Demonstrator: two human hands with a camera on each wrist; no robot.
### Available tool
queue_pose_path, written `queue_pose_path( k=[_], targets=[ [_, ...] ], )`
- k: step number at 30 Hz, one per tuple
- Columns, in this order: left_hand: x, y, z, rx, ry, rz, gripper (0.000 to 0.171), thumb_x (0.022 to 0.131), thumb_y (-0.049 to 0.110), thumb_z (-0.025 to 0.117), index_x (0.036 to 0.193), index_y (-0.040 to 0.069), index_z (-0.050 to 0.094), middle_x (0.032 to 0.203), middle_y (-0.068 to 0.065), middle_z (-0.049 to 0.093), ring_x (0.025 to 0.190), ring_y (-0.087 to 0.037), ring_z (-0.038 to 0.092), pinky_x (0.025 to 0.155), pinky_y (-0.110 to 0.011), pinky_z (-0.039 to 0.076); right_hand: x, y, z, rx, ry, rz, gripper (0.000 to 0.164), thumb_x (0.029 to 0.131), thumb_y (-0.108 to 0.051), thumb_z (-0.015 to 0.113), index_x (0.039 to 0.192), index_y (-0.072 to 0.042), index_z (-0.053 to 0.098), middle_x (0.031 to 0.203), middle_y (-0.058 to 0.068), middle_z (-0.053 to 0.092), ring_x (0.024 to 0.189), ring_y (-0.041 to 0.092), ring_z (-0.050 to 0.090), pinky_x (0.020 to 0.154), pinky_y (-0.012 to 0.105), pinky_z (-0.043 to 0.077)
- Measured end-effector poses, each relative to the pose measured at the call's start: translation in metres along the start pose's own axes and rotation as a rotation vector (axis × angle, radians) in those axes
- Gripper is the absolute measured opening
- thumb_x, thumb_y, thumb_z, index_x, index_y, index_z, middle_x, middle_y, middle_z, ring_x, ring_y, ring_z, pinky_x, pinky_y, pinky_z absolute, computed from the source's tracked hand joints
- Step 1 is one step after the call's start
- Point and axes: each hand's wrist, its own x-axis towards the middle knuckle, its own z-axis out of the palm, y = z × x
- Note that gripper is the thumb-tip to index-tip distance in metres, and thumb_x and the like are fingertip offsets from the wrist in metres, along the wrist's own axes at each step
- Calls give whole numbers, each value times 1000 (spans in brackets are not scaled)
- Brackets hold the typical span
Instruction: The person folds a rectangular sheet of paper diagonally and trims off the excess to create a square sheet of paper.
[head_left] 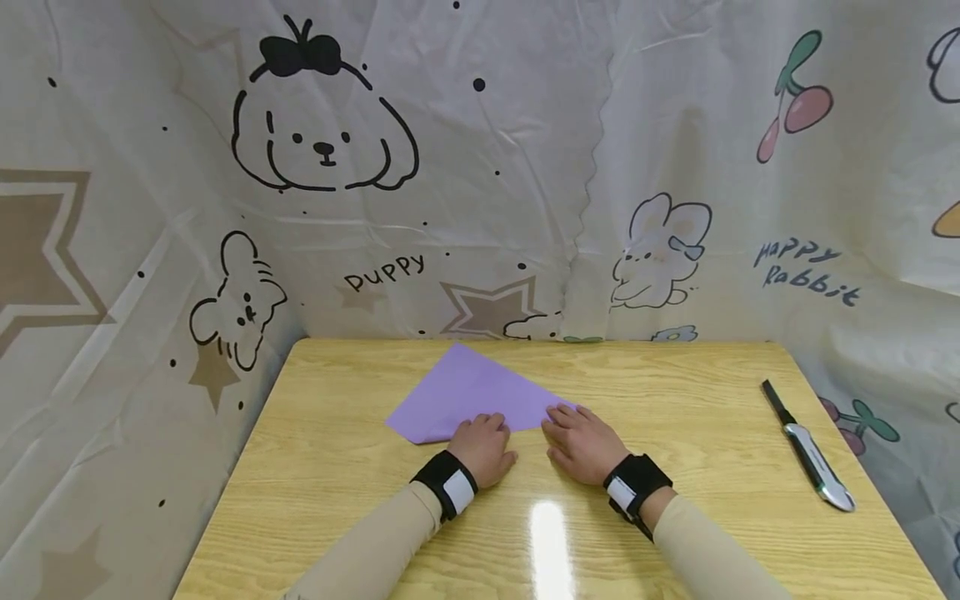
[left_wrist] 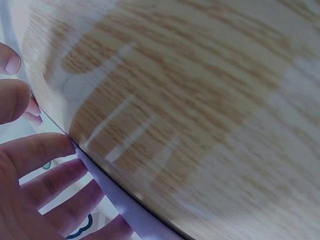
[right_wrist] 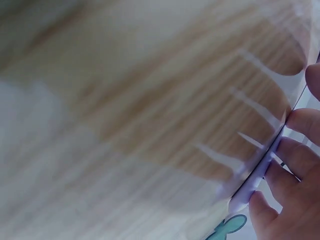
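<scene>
A folded sheet of purple paper (head_left: 468, 387) lies on the wooden table, its peak pointing toward the back. My left hand (head_left: 482, 448) rests on the paper's near edge, fingertips pressing it down. At the paper's right corner, my right hand (head_left: 582, 443) touches it with spread fingers. The left wrist view shows the left fingers (left_wrist: 52, 187) extended along the purple edge; in the right wrist view, the right fingers (right_wrist: 292, 165) lie against it likewise. Part of the near edge is hidden under the hands.
On the right side of the table (head_left: 315, 500) lies a utility knife (head_left: 813, 467) with a dark blade end and silver-grey handle. White printed cloth (head_left: 480, 208) hangs behind and along both sides of the table. Each wrist wears a black band.
</scene>
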Motion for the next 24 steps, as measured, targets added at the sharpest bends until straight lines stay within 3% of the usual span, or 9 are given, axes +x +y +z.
queue_pose_path(
  k=[4,11,19,24],
  targets=[
    [0,0,2,0,3,-3,44,82,48,54,105,12,63,107,-1,54,101,-23,51,78,-44,44,-2,2,0,1,7,-9,47,86,-34,54,124,-7,53,132,13,45,123,30,39,98,50,29],
    [-1,4,-2,-3,-16,-2,43,83,47,54,107,12,62,109,-1,54,103,-22,51,80,-43,44,-8,8,-6,6,-51,67,46,86,-35,53,124,-8,53,133,11,44,124,27,37,100,48,28],
    [-1,2,-1,-14,-20,0,45,84,46,53,110,11,61,113,-2,53,105,-23,50,82,-43,43,-12,11,-5,19,-15,49,47,86,-33,55,124,-6,53,132,13,45,123,30,39,97,50,31],
    [-2,-1,0,-22,-9,6,44,84,45,53,110,11,61,113,-2,53,104,-23,50,81,-44,43,-12,15,-9,30,-32,100,46,86,-34,55,123,-8,54,132,11,46,122,28,40,99,50,28]
  ],
)
